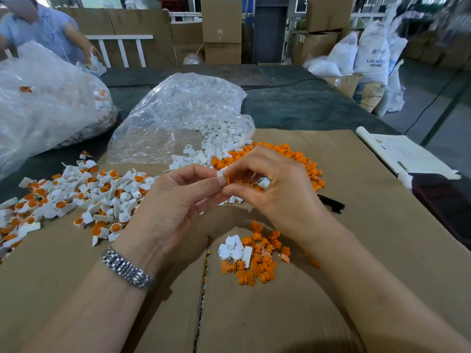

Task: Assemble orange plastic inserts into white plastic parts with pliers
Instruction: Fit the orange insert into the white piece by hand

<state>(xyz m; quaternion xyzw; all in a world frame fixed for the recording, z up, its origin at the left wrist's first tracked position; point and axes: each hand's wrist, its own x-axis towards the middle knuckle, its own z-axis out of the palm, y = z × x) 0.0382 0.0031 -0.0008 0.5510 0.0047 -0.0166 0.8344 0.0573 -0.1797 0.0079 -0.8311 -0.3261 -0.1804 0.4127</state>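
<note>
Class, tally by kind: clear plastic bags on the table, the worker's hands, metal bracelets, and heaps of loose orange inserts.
Clear plastic bags: 2
Hands, left hand and right hand: 2
Metal bracelet: 1
Orange insert heaps: 2
Total: 7

White part [221, 172] and orange insert [227, 180] touching, held above cardboard; loose orange inserts [257, 261] and white parts [234, 247] heaped below
</note>
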